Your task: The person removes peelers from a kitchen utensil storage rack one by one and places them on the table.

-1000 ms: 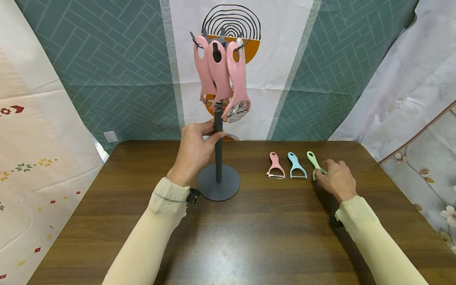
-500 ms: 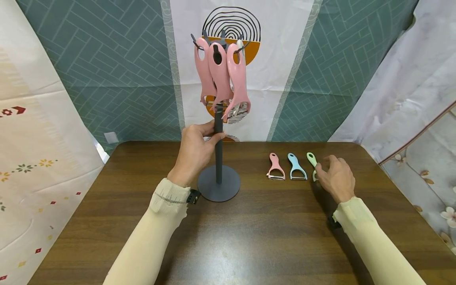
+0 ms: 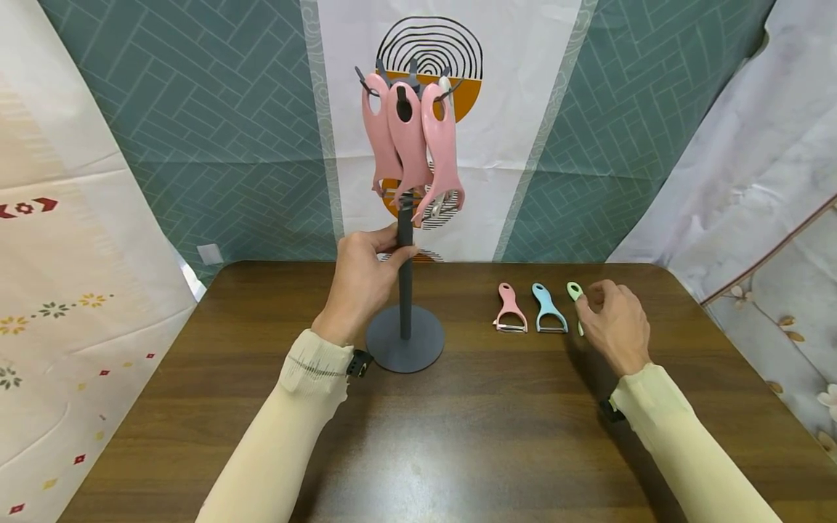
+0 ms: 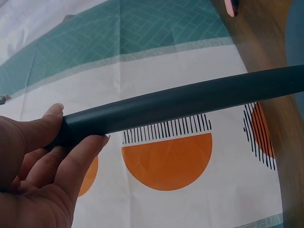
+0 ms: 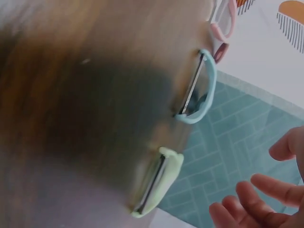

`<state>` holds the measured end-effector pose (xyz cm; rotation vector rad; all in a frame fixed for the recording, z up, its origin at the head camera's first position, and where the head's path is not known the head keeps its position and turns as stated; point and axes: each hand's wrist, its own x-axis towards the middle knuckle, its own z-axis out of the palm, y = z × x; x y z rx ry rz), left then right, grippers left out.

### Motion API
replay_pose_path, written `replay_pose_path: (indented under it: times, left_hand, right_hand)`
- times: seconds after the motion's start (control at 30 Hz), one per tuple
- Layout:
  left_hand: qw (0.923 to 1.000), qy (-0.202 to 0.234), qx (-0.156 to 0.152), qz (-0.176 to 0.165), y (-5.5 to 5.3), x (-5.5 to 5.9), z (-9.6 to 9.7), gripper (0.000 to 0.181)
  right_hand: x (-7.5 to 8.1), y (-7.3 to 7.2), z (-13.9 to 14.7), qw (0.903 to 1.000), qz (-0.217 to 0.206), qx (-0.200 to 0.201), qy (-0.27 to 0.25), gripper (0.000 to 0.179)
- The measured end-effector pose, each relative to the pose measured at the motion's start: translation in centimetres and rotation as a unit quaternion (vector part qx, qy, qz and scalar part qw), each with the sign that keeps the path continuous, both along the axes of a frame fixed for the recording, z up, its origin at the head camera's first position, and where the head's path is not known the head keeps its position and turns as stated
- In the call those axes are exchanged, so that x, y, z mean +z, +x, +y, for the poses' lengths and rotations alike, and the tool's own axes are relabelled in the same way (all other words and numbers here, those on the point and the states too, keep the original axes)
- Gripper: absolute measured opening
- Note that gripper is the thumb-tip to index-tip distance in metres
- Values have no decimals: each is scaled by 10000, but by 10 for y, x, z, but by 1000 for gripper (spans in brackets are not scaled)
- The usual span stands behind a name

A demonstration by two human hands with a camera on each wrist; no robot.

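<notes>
My left hand (image 3: 366, 280) grips the dark grey post (image 3: 405, 290) of an upright stand between thumb and fingers, partway up; the left wrist view shows the fingers round the post (image 4: 180, 102). Several pink peelers (image 3: 408, 138) hang from the stand's hooks, and a whitish one is partly hidden behind them. Over at the right, my right hand (image 3: 615, 323) hovers beside a light green peeler (image 3: 575, 290). Its fingers are loosely bent, with nothing between them. In the right wrist view the green peeler (image 5: 168, 178) lies apart from the fingertips (image 5: 280, 151).
Left of the green peeler, a blue peeler (image 3: 546, 305) and a pink peeler (image 3: 507, 305) lie in a row on the brown wooden table (image 3: 484, 421). The stand's round base (image 3: 421, 352) sits left of them. A patterned cloth (image 3: 248, 145) hangs behind the table.
My right hand has come off the green peeler, which has turned slightly on the table. The left hand keeps its grip on the post. The head view has shifted slightly.
</notes>
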<state>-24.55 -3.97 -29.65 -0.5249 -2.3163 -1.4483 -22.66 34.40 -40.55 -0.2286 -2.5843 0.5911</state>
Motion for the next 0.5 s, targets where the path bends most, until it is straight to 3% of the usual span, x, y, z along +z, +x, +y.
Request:
replay_pose_path:
  times: [0.5]
  left_hand:
    - [10000,24,43,-15,0,0,0,33]
  right_hand:
    - [12,0,-21,9967,793,154,37,29]
